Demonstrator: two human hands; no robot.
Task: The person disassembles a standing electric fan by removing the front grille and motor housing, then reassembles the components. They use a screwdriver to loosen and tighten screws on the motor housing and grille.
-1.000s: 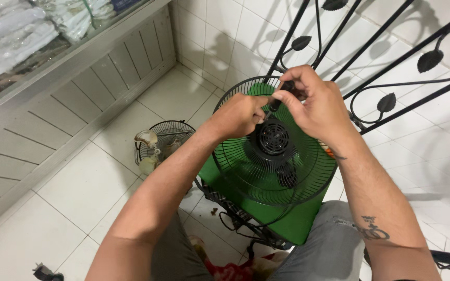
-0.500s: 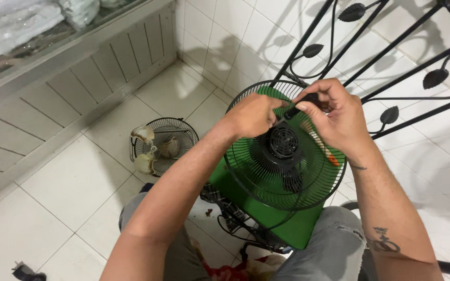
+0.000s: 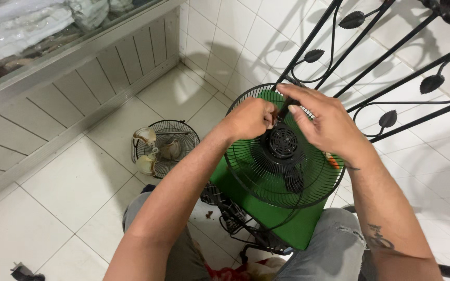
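Both hands are meeting over the top of a black wire fan guard [image 3: 282,156]. The left hand [image 3: 248,118] is curled almost into a fist, pinching something small and dark that cannot be made out. The right hand [image 3: 325,124] is lying half open over the guard's upper rim, fingers [image 3: 294,94] pointing toward the left hand; whether it is gripping the same piece cannot be told. The guard, with its black motor housing [image 3: 282,141] at the centre, is lying on a green board [image 3: 287,224] above the person's knees. On the white tiled floor [image 3: 63,192], a second fan [image 3: 165,148] is lying to the left, well apart. A grey slatted counter front [image 3: 53,99] is closing the left side, and a black iron railing [image 3: 391,67] is standing just behind the guard.
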